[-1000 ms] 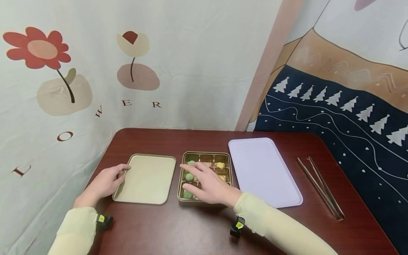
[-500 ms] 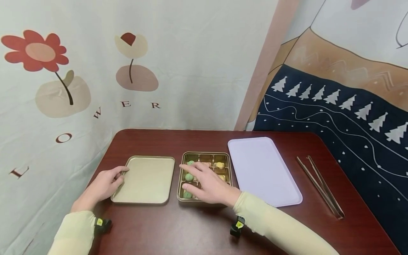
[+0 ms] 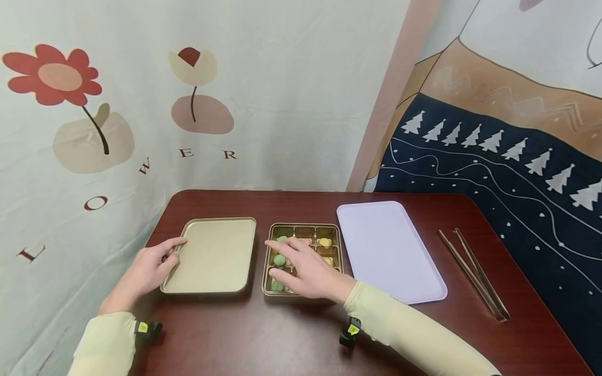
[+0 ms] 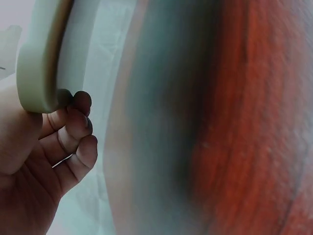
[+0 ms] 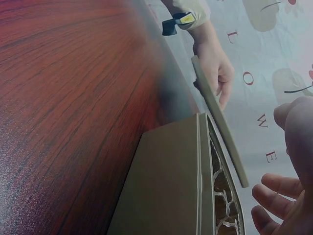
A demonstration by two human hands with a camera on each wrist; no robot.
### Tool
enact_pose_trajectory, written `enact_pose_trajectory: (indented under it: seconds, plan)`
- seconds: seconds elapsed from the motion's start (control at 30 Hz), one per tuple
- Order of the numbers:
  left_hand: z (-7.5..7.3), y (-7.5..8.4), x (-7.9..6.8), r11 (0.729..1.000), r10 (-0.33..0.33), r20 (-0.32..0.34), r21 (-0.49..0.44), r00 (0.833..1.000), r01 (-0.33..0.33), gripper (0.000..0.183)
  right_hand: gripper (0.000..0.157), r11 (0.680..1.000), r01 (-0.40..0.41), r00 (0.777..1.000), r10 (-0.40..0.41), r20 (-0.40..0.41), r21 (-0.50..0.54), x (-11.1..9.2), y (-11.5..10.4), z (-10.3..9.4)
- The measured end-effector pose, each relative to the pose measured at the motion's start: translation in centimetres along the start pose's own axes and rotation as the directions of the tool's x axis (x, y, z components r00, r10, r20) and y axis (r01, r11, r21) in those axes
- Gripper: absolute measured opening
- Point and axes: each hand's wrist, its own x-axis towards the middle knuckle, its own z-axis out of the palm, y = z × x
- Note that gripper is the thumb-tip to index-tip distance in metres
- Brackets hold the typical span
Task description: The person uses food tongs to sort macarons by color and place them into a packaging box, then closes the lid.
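My left hand (image 3: pixel 146 269) pinches the left edge of a shallow pale-gold box lid (image 3: pixel 209 256). The left wrist view has its fingers curled under the rim (image 4: pixel 44 63). Seen from the right wrist, the lid (image 5: pixel 220 117) is raised off the table, close beside the gold box (image 5: pixel 161 176). My right hand (image 3: pixel 312 271) is spread over that divided box in the head view, its fingers extended and holding nothing. Small green round pieces (image 3: pixel 279 260) and a yellow piece (image 3: pixel 324 243) show in the compartments; the hand hides several others.
A pale lilac tray (image 3: pixel 390 250) lies right of the box. Metal tongs (image 3: pixel 475 277) lie farther right on the dark red-brown table (image 3: pixel 235 339). A printed curtain (image 3: pixel 291 94) hangs along the table's back edge.
The lid has risen in my left hand, shifting slightly left and away from me, and now casts a shadow under it. My right hand stays over the box.
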Motion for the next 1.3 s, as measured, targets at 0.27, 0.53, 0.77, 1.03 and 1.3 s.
enact_pose_trajectory:
  seconds: [0.27, 0.53, 0.77, 1.03, 1.3]
  plan:
    - [-0.6, 1.8, 0.8, 1.000, -0.010, 0.025, -0.013, 1.000, 0.010, 0.038, 0.065, 0.998, -0.054, 0.998, 0.054, 0.023, 0.013, -0.1, 0.0, -0.2]
    - [-1.0, 3.9, 1.7, 0.999, -0.018, 0.003, -0.036, 1.000, 0.018, 0.037, 0.067, 0.994, -0.102, 0.995, 0.102, 0.011, 0.026, -0.1, 0.2, -0.4]
    - [-1.2, 6.8, 2.8, 0.997, -0.012, -0.010, -0.075, 1.000, 0.011, 0.037, 0.065, 0.987, -0.147, 0.989, 0.149, -0.026, 0.061, -0.2, 0.5, -0.8]
    - [-0.2, 9.6, 3.8, 0.996, 0.003, -0.031, -0.090, 1.000, -0.006, 0.036, 0.063, 0.979, -0.174, 0.979, 0.183, -0.086, 0.104, -0.3, 1.0, -1.2]
    - [0.6, 12.3, 4.4, 0.993, -0.002, -0.023, -0.121, 1.000, -0.001, 0.038, 0.062, 0.971, -0.206, 0.968, 0.221, -0.121, 0.121, -0.8, 1.7, -1.9]
